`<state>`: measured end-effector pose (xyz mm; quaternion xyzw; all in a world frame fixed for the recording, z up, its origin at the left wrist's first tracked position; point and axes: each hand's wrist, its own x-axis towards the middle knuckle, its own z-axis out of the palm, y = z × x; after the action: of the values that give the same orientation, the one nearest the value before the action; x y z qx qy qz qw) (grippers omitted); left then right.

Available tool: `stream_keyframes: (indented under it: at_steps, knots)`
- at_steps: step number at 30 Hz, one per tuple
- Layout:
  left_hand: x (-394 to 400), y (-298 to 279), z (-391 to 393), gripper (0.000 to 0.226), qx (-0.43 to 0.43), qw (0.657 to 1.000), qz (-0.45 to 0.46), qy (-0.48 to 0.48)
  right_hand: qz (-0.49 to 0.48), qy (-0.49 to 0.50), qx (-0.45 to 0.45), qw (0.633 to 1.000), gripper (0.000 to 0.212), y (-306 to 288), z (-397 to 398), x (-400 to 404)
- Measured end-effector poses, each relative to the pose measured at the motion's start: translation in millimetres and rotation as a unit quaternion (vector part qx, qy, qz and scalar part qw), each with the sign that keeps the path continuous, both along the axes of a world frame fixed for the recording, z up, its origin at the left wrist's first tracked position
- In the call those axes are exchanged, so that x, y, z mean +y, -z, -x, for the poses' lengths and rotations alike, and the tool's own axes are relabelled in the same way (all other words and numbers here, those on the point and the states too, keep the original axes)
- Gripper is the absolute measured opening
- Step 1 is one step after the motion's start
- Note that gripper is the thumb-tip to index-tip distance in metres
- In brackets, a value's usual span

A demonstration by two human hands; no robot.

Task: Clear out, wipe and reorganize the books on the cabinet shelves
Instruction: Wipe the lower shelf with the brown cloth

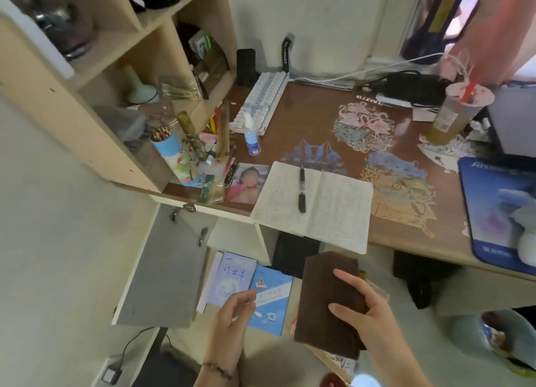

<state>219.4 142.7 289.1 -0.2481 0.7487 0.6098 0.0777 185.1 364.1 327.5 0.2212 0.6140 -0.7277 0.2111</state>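
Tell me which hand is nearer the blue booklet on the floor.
Left. The left hand overlaps the blue booklet at its left edge; the right hand is off to its right, holding a brown book.

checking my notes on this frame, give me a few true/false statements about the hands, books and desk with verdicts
1. The right hand holds a brown book. True.
2. A black pen lies on the open notebook. True.
3. The open notebook is lying closed on the floor. False: it lies open on the desk, at its front edge.
4. The left hand grips the pen. False: it is beside a blue booklet, below desk level; whether it touches the booklet is unclear.
5. A white keyboard sits on the desk near the shelf unit. True.
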Motion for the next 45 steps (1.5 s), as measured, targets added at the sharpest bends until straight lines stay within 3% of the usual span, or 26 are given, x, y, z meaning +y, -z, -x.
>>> stream_keyframes:
  at_steps: [6, 16, 29, 34, 40, 45]
  knots:
    - [-77.0, 24.6, 23.9, 0.016, -0.048, 0.998, -0.045, 0.011, -0.035, 0.022, -0.017, 0.999, 0.045, 26.8, 15.5, -82.6]
    - [-233.9, 43.3, 76.7, 0.012, -0.051, 0.998, 0.007, 0.022, -0.016, 0.110, -0.045, 0.993, 0.051, 53.8, 44.8, -230.9]
    - [-241.7, 88.2, 92.0, 0.013, -0.053, 0.995, 0.004, 0.080, -0.024, 0.081, -0.051, 0.995, 0.046, 89.6, 61.3, -235.7]
    - [-227.1, 150.8, 105.7, 0.017, -0.048, 0.996, 0.004, 0.074, -0.029, 0.063, -0.049, 0.996, 0.050, 152.4, 69.3, -220.5]
    - [-209.5, 257.3, 126.1, 0.018, -0.017, 0.997, 0.004, 0.070, -0.030, 0.004, -0.028, 0.999, 0.051, 254.6, 90.9, -204.9]
    - [-215.2, 361.7, 149.4, 0.033, 0.009, 0.997, 0.023, 0.067, -0.062, -0.067, 0.018, 0.996, 0.052, 343.7, 120.4, -211.5]
